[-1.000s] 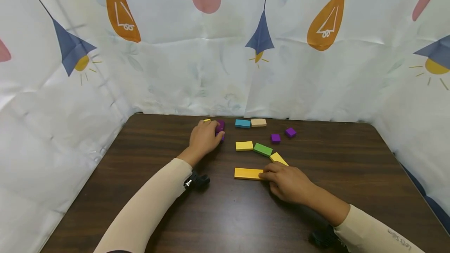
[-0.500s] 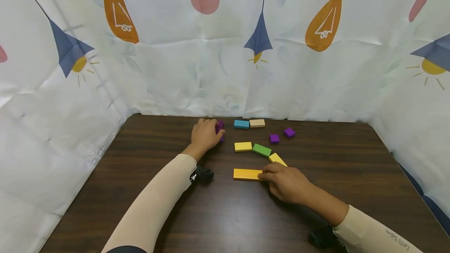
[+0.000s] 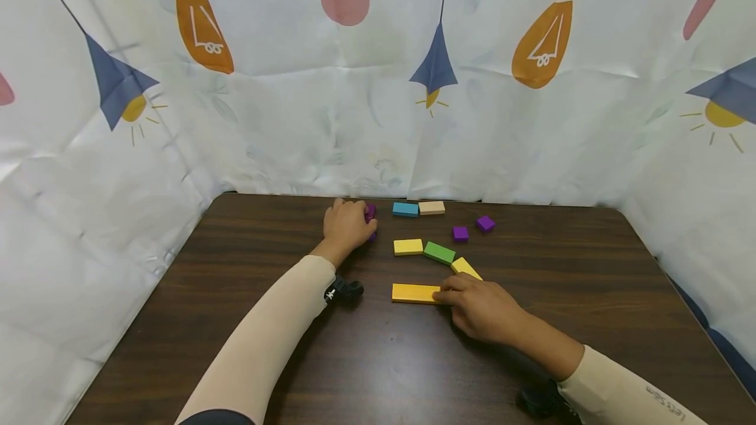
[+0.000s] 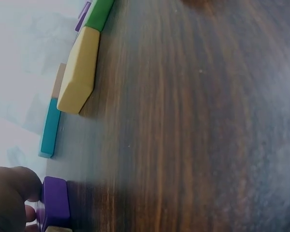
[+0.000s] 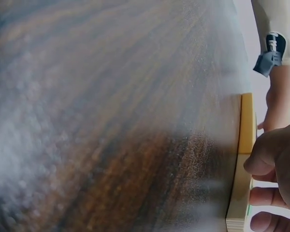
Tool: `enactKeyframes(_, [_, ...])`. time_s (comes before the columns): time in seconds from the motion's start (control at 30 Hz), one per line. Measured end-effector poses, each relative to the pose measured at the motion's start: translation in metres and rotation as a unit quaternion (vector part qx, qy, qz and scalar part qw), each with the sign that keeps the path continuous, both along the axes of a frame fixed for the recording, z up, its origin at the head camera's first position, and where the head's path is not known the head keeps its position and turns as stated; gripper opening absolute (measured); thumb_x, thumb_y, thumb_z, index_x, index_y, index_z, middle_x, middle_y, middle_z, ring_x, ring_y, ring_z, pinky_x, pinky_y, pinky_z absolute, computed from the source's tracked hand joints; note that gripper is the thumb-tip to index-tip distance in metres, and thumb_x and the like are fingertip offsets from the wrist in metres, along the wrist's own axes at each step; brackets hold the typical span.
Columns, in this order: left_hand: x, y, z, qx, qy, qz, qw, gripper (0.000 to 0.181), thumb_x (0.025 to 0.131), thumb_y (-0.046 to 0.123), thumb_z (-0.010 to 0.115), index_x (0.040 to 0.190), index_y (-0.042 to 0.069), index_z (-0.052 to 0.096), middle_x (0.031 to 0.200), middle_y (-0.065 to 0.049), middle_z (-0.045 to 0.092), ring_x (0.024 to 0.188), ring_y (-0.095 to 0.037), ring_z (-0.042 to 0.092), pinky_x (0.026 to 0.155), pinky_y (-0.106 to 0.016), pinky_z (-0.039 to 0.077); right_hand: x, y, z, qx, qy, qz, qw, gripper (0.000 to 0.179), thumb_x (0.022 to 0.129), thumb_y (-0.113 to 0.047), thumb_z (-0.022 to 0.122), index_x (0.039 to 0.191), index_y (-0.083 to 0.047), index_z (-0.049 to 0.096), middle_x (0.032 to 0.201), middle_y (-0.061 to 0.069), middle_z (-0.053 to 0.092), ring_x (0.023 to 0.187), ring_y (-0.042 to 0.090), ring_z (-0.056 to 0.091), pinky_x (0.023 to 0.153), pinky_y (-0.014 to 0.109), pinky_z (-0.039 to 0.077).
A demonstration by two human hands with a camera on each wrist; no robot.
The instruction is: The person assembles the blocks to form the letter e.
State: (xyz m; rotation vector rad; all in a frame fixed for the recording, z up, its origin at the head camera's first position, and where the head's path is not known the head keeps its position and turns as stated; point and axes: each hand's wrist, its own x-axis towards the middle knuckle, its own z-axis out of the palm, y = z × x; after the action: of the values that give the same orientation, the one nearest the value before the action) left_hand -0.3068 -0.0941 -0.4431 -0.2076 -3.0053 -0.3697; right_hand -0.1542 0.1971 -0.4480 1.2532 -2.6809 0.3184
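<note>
Toward the back of the table, my left hand holds purple blocks between thumb and fingers. In the left wrist view the thumb lies against a purple block, with a pale block edge below it. Nearer me, my right hand has its fingers at the right end of a flat yellow block. The right wrist view has a paler yellow block end to end with it, the thumb near the joint and the fingers curled over the far side.
Yellow, green and another yellow block form a curve beyond my right hand. Blue and beige blocks lie near the back edge. Two small purple blocks sit to their right. A printed curtain hangs behind the table.
My left hand has shifted slightly right and its forearm has swung right; a yellow block that peeked out behind its fingers is now hidden. The right hand stays in place.
</note>
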Motion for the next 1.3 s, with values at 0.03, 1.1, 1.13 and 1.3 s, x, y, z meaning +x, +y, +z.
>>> enactKeyframes(0.03, [0.000, 0.000, 0.000, 0.001, 0.000, 0.000, 1.0000, 0.030, 0.094, 0.038, 0.068, 0.111, 0.014, 0.074, 0.105, -0.008, 0.072, 0.101, -0.031, 0.052, 0.089, -0.050, 0.045, 0.000, 0.000, 0.000, -0.001, 0.000, 0.000, 1.0000, 0.033, 0.083, -0.004, 0.073, 0.115, -0.013, 0.077, 0.111, 0.000, 0.066, 0.096, 0.016, 0.063, 0.067, 0.031, 0.056])
enactKeyframes(1.1, [0.025, -0.016, 0.013, 0.102, 0.045, -0.116, 0.9869, 0.028, 0.086, 0.009, 0.068, 0.111, -0.001, 0.075, 0.104, -0.014, 0.074, 0.087, -0.026, 0.062, 0.076, -0.038, 0.049, -0.001, 0.000, -0.001, 0.003, 0.007, -0.003, 1.0000, 0.034, 0.083, -0.006, 0.073, 0.116, -0.015, 0.077, 0.112, -0.001, 0.065, 0.096, 0.014, 0.063, 0.066, 0.030, 0.055])
enactKeyframes(1.13, [0.028, -0.016, 0.013, 0.104, 0.046, -0.120, 0.9863, 0.028, 0.086, 0.009, 0.068, 0.111, -0.001, 0.075, 0.103, -0.013, 0.074, 0.084, -0.025, 0.060, 0.074, -0.037, 0.049, -0.001, 0.000, -0.001, 0.003, 0.008, -0.002, 1.0000, 0.034, 0.083, -0.006, 0.073, 0.116, -0.015, 0.077, 0.112, -0.002, 0.065, 0.096, 0.014, 0.063, 0.066, 0.029, 0.055])
enactKeyframes(1.3, [0.042, -0.019, 0.011, 0.106, 0.049, -0.135, 0.9839, 0.025, 0.086, 0.010, 0.070, 0.108, 0.001, 0.076, 0.103, -0.011, 0.074, 0.080, -0.020, 0.059, 0.071, -0.035, 0.050, 0.000, 0.000, -0.002, -0.005, 0.010, 0.002, 0.9999, 0.034, 0.082, -0.004, 0.074, 0.114, -0.014, 0.078, 0.110, -0.001, 0.065, 0.095, 0.014, 0.063, 0.065, 0.029, 0.055])
